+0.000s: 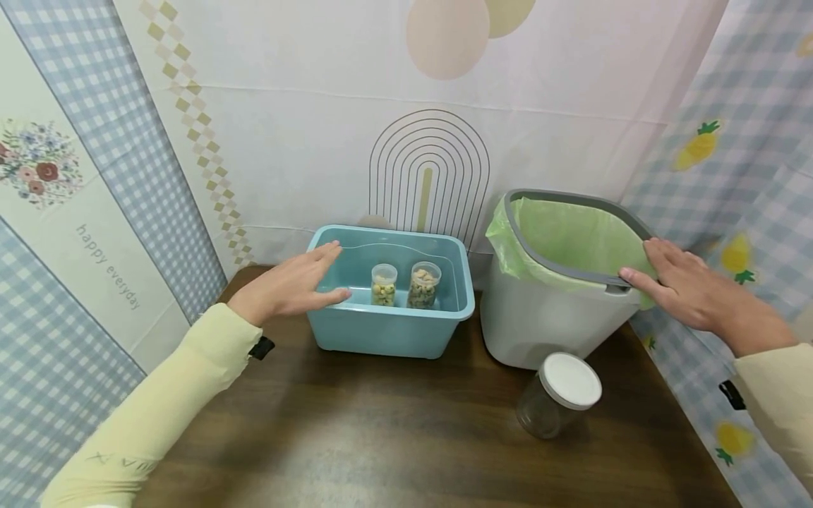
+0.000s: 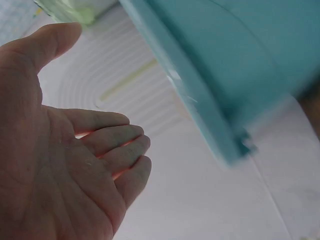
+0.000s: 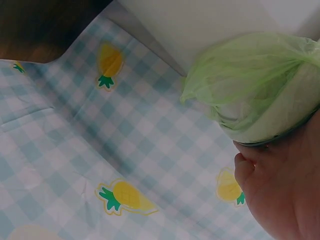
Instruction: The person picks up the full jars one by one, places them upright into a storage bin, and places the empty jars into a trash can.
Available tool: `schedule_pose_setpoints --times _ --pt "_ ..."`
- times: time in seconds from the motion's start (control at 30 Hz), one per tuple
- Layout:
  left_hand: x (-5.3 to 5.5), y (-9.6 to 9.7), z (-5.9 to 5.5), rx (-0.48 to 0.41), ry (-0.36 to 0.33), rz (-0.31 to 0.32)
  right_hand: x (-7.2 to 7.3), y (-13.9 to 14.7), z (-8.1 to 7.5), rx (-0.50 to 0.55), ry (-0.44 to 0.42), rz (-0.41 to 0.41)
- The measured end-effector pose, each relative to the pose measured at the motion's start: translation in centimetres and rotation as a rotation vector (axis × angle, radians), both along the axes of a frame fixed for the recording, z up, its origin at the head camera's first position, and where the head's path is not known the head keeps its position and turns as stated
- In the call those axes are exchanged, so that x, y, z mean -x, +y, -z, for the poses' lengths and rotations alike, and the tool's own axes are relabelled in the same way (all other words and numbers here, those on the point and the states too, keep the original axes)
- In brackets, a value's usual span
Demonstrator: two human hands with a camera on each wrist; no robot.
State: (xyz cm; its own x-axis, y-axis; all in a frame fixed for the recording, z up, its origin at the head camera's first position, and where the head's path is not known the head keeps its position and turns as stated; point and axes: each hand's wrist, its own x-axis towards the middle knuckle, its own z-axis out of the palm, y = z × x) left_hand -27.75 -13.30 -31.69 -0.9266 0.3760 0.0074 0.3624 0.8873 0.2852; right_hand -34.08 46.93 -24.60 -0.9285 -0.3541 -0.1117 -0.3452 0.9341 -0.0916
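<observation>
In the head view my left hand (image 1: pixel 295 282) is spread at the left end of a light blue plastic basin (image 1: pixel 375 335), fingers straight and thumb apart. The left wrist view shows its bare palm beside the basin's rim (image 2: pixel 185 95). Inside the basin stand two small clear containers, one with yellowish pieces (image 1: pixel 384 286) and one with beige and greenish pieces (image 1: pixel 423 286). On the right, my right hand (image 1: pixel 692 289) rests on the grey rim of a light grey trash bin (image 1: pixel 540 317), thumb extended over its front corner. A green bag (image 1: pixel 571 233) lines the bin.
A clear jar (image 1: pixel 543 409) with a white lid (image 1: pixel 573 381) stands in front of the bin on the dark wooden table (image 1: pixel 381 430). Behind the basin and bin hangs a white patterned cloth (image 1: pixel 317 141). Blue checked cloth (image 1: pixel 778 197) covers the right side.
</observation>
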Motion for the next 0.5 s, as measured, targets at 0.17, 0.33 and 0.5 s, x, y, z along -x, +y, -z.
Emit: schedule_pose_setpoints --times 0.17,0.33,0.5 --pt "0.0 2.8 -1.2 -0.040 0.010 0.082 -0.1 0.1 0.1 0.009 -0.001 -0.002" --pt "0.2 5.7 -1.6 -0.079 0.016 0.170 0.1 0.1 0.1 0.001 0.006 -0.004" --pt "0.6 8.5 -1.1 -0.130 0.025 0.271 0.1 0.1 0.1 0.002 0.006 -0.004"
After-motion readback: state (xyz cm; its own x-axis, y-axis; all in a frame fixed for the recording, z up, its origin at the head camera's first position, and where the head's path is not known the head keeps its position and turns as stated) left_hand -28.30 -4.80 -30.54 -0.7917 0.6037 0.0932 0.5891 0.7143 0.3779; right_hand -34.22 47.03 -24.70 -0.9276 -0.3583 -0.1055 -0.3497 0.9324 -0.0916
